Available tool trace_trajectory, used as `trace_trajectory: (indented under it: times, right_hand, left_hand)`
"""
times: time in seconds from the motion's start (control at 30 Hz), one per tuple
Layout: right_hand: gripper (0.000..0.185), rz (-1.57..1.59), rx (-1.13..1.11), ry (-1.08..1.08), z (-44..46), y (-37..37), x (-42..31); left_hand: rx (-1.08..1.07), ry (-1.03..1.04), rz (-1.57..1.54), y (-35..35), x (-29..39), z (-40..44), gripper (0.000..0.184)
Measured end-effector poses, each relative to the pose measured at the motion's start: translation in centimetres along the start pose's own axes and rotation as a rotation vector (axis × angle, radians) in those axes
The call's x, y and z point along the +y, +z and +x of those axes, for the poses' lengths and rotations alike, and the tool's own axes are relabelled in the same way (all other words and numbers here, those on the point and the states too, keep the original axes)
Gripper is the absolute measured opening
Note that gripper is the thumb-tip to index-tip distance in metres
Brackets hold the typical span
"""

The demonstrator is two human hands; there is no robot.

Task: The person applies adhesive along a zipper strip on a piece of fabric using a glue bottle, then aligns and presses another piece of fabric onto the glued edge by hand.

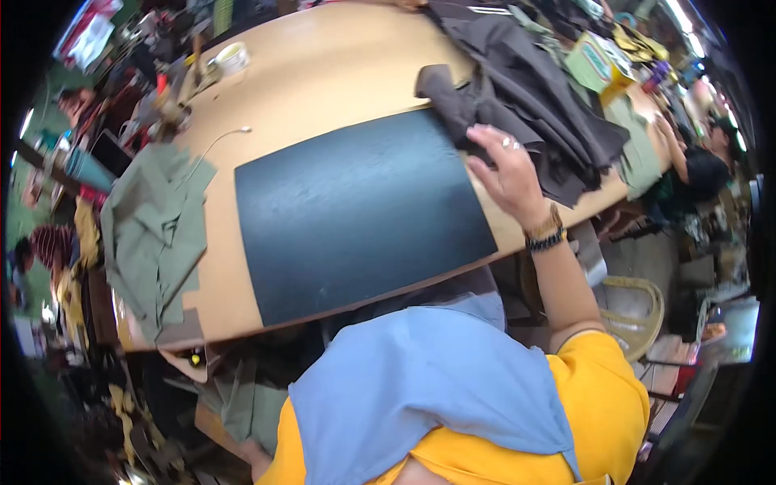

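My right hand, with rings on a finger and bands at the wrist, is over the right edge of a black rectangular mat. Its thumb and fingers are apart, and nothing shows between them. Just beyond the fingertips lies a heap of dark brown cloth; whether they touch it I cannot tell. Only a bit of my left arm shows at the bottom left, beside green cloth below the table; the left hand itself is hidden.
Crumpled olive cloth covers the left end of the wooden table. A thin bent-neck lamp, a tape roll and a green-yellow box are around it. A plastic chair stands at right, with people working nearby.
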State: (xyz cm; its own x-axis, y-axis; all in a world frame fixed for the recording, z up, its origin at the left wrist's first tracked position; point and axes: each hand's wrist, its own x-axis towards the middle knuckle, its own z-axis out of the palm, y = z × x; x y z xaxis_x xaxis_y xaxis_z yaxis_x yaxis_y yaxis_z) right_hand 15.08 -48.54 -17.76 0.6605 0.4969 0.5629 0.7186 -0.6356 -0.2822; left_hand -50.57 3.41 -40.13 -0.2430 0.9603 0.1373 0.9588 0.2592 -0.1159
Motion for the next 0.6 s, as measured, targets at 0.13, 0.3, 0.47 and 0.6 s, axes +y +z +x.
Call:
trace_trajectory:
  times: [0.13, 0.3, 0.47, 0.6]
  right_hand:
    - [0.056, -0.525, 0.150, 0.113, 2.0, -0.5, 6.0]
    - [0.027, -0.339, 0.104, 0.301, 4.1, 1.2, 7.4]
    - [0.019, 0.045, 0.300, 0.084, 6.3, 3.4, -3.0]
    - [0.020, 0.526, -0.032, -0.046, 2.8, 7.0, -12.2]
  left_hand:
    - [0.331, 0.232, -0.380, -2.8, 4.5, 4.9, 0.043]
    - [0.177, 0.658, -1.099, -13.5, 18.2, 6.5, 0.035]
    - [-0.103, 1.100, -1.381, -23.0, 32.7, -5.7, 0.041]
    - [-0.813, 1.511, -1.368, -27.3, 41.2, -18.7, 0.050]
